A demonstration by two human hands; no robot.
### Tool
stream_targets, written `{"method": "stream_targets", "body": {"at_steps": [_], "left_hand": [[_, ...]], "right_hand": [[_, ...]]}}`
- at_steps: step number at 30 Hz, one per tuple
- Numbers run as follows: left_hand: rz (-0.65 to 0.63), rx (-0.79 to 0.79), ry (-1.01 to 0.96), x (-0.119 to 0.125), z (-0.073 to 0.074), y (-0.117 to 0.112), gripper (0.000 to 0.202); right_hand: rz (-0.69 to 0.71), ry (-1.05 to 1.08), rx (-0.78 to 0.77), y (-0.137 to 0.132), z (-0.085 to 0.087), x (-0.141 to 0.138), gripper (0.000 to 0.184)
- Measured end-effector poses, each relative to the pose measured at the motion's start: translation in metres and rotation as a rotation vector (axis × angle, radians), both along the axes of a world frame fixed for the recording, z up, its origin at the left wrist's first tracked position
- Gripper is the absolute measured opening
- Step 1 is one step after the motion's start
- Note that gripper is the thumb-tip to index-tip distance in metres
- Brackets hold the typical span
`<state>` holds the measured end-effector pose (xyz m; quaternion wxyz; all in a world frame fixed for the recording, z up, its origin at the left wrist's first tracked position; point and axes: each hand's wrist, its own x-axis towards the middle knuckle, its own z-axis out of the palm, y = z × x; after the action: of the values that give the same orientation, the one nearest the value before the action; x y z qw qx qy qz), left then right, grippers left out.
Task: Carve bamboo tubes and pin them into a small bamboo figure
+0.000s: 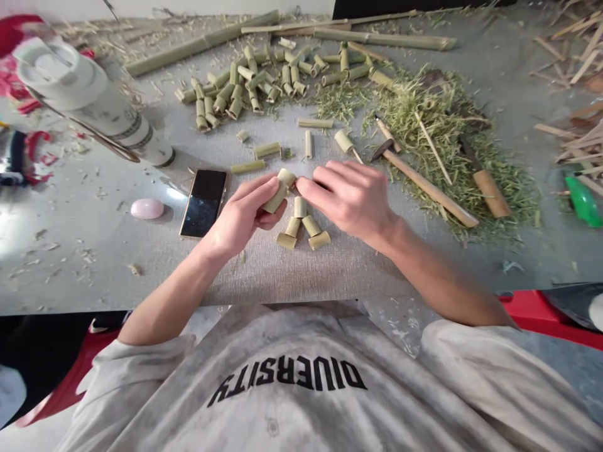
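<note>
"DIVERSITY" is read on the grey shirt (287,376); a smooth, pale-green bamboo segment (277,191) is clasped by the left hand (245,213); its upper end is met by bent fingertips of the right hand (351,198), grip unclear; three similar tubes (301,229) lie just below the fingers.

We look down on a grey, woven-textured tabletop (264,270); bright light glares off its left part, and a red seat edge (532,311) shows beneath.

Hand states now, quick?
Left hand: closed around a bamboo piece.
Right hand: curled, fingertips at the piece's end; grip cannot be told.
</note>
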<state>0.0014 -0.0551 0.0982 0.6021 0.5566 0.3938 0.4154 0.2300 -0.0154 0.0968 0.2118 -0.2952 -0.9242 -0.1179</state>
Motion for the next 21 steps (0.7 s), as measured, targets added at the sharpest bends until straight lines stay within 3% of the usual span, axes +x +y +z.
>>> {"method": "stream_targets", "body": {"at_steps": [2, 4, 8, 11, 14, 17, 21], "left_hand": [[-0.011, -0.053, -0.054, 0.000, 0.003, 0.000, 0.031], [0.004, 0.003, -0.067, 0.000, 0.003, -0.001, 0.033], [0.058, 0.320, 0.050, -0.001, -0.010, -0.005, 0.039], [0.075, 0.579, 0.252, -0.005, -0.020, -0.007, 0.046], [0.068, 0.720, 0.308, -0.009, -0.025, -0.008, 0.041], [0.082, 0.768, 0.287, -0.010, -0.025, -0.008, 0.034], [0.074, 0.724, 0.342, -0.008, -0.025, -0.006, 0.048]], "right_hand": [[0.059, 0.049, 0.030, 0.005, -0.006, 0.006, 0.030], [0.127, 0.171, 0.085, 0.010, -0.015, 0.013, 0.026], [0.136, 0.407, 0.077, 0.018, -0.032, 0.025, 0.026], [0.077, 0.438, 0.046, 0.019, -0.035, 0.028, 0.036], [0.078, 0.424, 0.046, 0.018, -0.034, 0.028, 0.038], [0.096, 0.438, 0.033, 0.018, -0.034, 0.028, 0.036], [0.094, 0.448, 0.026, 0.018, -0.035, 0.028, 0.034]]}}
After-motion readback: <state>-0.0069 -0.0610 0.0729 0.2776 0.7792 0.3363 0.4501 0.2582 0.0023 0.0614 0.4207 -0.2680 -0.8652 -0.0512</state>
